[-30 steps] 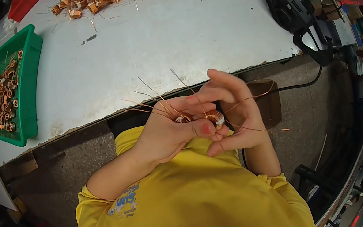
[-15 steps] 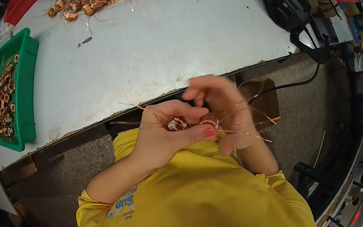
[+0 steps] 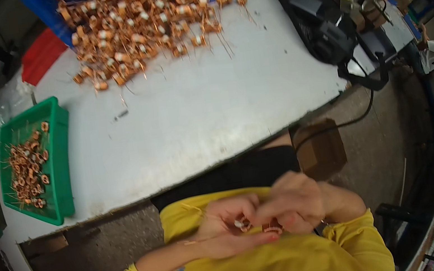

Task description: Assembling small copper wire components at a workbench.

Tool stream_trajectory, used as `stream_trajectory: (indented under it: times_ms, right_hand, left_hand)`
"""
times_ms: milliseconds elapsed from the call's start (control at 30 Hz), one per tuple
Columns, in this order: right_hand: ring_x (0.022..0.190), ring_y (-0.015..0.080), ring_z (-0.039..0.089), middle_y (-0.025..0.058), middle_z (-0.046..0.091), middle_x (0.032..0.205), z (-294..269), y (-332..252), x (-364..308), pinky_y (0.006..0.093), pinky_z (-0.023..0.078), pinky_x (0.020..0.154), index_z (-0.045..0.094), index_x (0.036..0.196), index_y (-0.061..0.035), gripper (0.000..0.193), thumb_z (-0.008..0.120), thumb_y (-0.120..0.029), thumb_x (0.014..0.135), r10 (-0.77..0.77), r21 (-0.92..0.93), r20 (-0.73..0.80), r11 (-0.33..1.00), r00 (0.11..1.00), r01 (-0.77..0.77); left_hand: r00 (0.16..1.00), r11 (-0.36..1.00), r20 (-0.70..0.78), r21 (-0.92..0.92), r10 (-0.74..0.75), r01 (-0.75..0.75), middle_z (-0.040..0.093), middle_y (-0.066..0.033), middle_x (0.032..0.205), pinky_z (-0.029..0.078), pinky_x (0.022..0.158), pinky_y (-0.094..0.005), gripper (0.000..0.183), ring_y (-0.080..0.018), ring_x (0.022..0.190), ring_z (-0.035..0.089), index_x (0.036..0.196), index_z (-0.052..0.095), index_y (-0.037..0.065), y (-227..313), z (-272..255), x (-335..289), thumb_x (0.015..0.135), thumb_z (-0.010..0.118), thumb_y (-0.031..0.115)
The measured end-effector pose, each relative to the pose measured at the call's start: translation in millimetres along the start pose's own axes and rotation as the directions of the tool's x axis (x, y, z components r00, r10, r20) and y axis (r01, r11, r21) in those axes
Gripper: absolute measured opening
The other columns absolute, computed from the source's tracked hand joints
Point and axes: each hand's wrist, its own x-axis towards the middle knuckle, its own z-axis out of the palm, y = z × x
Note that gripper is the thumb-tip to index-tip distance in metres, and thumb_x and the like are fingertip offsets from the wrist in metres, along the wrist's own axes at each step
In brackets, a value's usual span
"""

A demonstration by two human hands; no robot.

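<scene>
In front of my yellow shirt, my left hand (image 3: 225, 229) is closed around two small ring coils wound with copper wire. One copper coil (image 3: 242, 223) sits in the curl of its fingers. The other copper coil (image 3: 272, 229) is by the thumb tip, partly covered by my right hand (image 3: 298, 202). Thin wire ends (image 3: 193, 208) stick out past the left wrist. My right hand bends over the second coil with its fingers curled in, slightly blurred. What its fingertips pinch is hidden.
A large heap of copper coils (image 3: 143, 28) spills from a blue bin (image 3: 47, 15) on the white table (image 3: 169, 120). At the left stands a green tray (image 3: 62, 177) of coils, near a red object (image 3: 42, 56). Black strapped gear (image 3: 318, 23) lies right; below is a cardboard box (image 3: 321, 147).
The view has tipped up, showing more heap and the blue bin; both hands now appear lower. My right hand, spread beside the coil before, has curled in over it.
</scene>
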Motion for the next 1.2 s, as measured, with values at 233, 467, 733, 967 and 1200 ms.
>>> stream_trajectory:
  times_ms: [233,467,733,967,1200]
  right_hand:
    - [0.039,0.0110,0.040,0.0004,0.047,0.053,-33,-30,-32,0.0206,0.033,0.037,0.050,0.077,-0.0064,0.018,0.044,-0.013,0.092,0.302,0.215,-0.619,0.953,0.725,-0.214]
    - [0.043,0.0060,0.032,-0.0039,0.040,0.052,-86,-32,-58,0.0193,0.027,0.040,0.048,0.071,-0.0074,0.034,0.037,-0.029,0.094,0.329,-0.015,-0.701,0.880,0.632,-0.475]
    - [0.054,0.0131,0.040,0.0037,0.048,0.060,-73,26,83,0.0259,0.034,0.052,0.054,0.076,-0.0031,0.020,0.044,-0.016,0.087,0.496,-0.348,-0.352,0.718,0.794,-0.603]
    - [0.066,0.0288,0.058,0.0121,0.061,0.079,-99,137,178,0.0369,0.047,0.061,0.053,0.089,-0.0035,0.016,0.053,-0.018,0.082,-0.010,-0.824,-0.523,0.262,0.852,-0.503]
    - [0.068,0.0338,0.062,0.0209,0.061,0.079,-98,160,212,0.0407,0.050,0.058,0.050,0.092,0.0016,0.024,0.057,-0.011,0.073,0.225,-0.772,-0.607,0.062,0.762,-0.633]
  left_hand:
    - [0.999,0.981,0.010,-0.186,-0.050,0.051,0.055,-0.0065,0.081,0.042,0.060,-0.0197,0.019,-0.0134,0.073,0.055,0.076,0.053,0.003,3,-9,-21,0.071,0.067,-0.009]
    - [0.980,0.857,0.081,-0.475,-0.181,0.197,0.057,-0.0110,0.085,0.044,0.062,-0.0236,0.012,-0.0159,0.072,0.056,0.080,0.056,0.002,24,-37,-31,0.076,0.063,-0.006]
    - [0.877,0.981,0.444,0.038,-0.185,0.188,0.054,-0.0209,0.100,0.051,0.060,-0.0334,0.009,-0.0291,0.079,0.058,0.073,0.056,0.002,16,-28,2,0.080,0.062,0.002]
    - [0.887,0.800,0.349,-0.413,-0.302,0.435,0.059,-0.0187,0.090,0.050,0.072,-0.0325,0.035,-0.0233,0.076,0.058,0.068,0.055,-0.001,-2,-14,-5,0.093,0.045,0.019]
    - [0.948,0.809,0.059,-0.507,-0.313,0.298,0.057,-0.0214,0.094,0.053,0.067,-0.0325,0.037,-0.0296,0.091,0.055,0.061,0.050,0.005,14,-21,0,0.094,0.043,0.021]
